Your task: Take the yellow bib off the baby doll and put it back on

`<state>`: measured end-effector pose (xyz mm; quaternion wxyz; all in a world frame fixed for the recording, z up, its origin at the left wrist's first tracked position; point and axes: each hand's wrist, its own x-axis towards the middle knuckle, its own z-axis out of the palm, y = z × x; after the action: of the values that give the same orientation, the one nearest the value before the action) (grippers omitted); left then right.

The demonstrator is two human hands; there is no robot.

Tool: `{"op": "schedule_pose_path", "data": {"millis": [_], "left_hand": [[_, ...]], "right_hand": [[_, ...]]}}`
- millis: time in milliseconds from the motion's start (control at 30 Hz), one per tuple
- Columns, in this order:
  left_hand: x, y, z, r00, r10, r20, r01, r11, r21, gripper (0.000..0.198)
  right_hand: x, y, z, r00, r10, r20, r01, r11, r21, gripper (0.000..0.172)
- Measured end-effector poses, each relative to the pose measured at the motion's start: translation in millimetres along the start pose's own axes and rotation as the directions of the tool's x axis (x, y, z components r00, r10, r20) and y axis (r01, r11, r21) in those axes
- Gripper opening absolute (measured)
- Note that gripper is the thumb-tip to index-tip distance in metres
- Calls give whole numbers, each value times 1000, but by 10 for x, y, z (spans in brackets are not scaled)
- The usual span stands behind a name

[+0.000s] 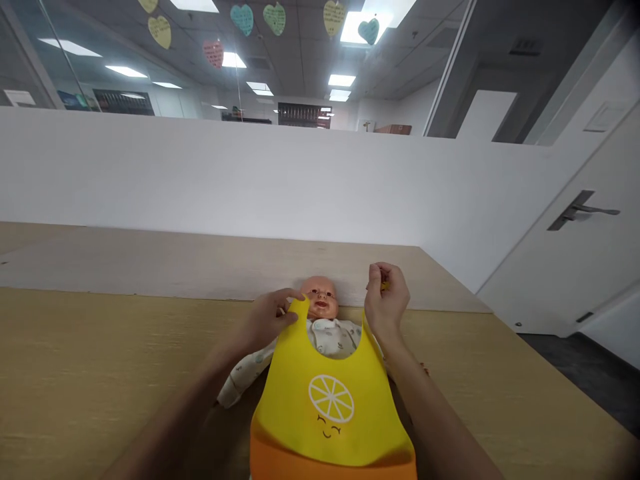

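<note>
A yellow bib (pixel 295 387) with a white citrus slice, a small smiling face and an orange lower pocket is held up in front of a baby doll (pixel 323 293). The doll lies on its back in a white patterned outfit, its lower body hidden behind the bib. My left hand (pixel 273 317) pinches the bib's left neck strap close to the doll's cheek. At the other side, the right strap runs up into my closed right hand (pixel 387 297), with a bit of yellow showing between the fingers.
The doll lies on a wooden table (pixel 125 367), with a paler raised strip (pixel 175 263) along its back. Behind it stands a white wall (pixel 225 180) below glass panes carrying heart-shaped notes (pixel 274 19). A white door with a metal handle (pixel 580 210) is at the right.
</note>
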<state>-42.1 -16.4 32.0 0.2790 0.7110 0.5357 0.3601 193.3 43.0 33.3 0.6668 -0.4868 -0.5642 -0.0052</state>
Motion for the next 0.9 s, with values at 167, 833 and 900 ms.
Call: {"op": "schedule_pose_path", "data": {"millis": [167,833,900], "left_hand": [[125,-121,12,987,-31,-156,19,997,-76,23],[413,-959,422,943,-266,-201,277,960,28,11],[409,-950,431,940,-270,-210,280,960,20,13]], "right_hand": [[20,122,-2,982,-184,36,188,969,-163,21],[-97,258,-80,230,424,876,40,895,-443,31],[-101,287,-49,300,415,859,71,888,-454,33]]}}
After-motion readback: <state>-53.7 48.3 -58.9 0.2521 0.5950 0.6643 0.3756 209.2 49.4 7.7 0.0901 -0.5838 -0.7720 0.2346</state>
